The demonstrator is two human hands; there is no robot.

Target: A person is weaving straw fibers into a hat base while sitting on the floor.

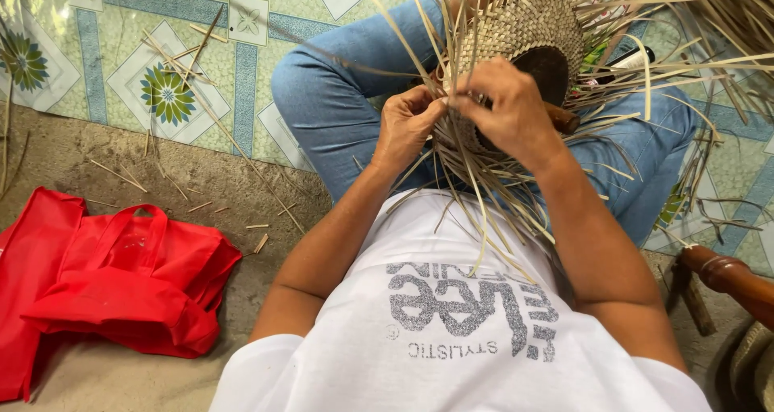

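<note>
The person sits on the floor with a half-woven basket (516, 37) resting on the lap, just beyond the fingers. The left hand (407, 126) is clenched on a thin strip at the basket's edge, thumb and fingers pinching it. The right hand (512, 110) meets it from the other side and also pinches a strip, its fingers closed at the same spot. Many loose straw strips (484, 210) hang down from the basket, below the fingers and toward the white shirt.

To do this weaving step well, I think each strip should be kept flat and pulled firmly, so that it lies tight against the row before it. One hand should hold the weave while the other guides the strip under and over. A strip that twists or folds may break, so the pull should be steady.

The basket is the only open container, and its dark opening faces toward the person; I cannot tell if something is inside. To the left of the fingers, well apart, a red bag (121, 283) lies flat on the floor, and its contents are hidden. Small straw pieces (201, 194) lie between the bag and the left knee.
</note>
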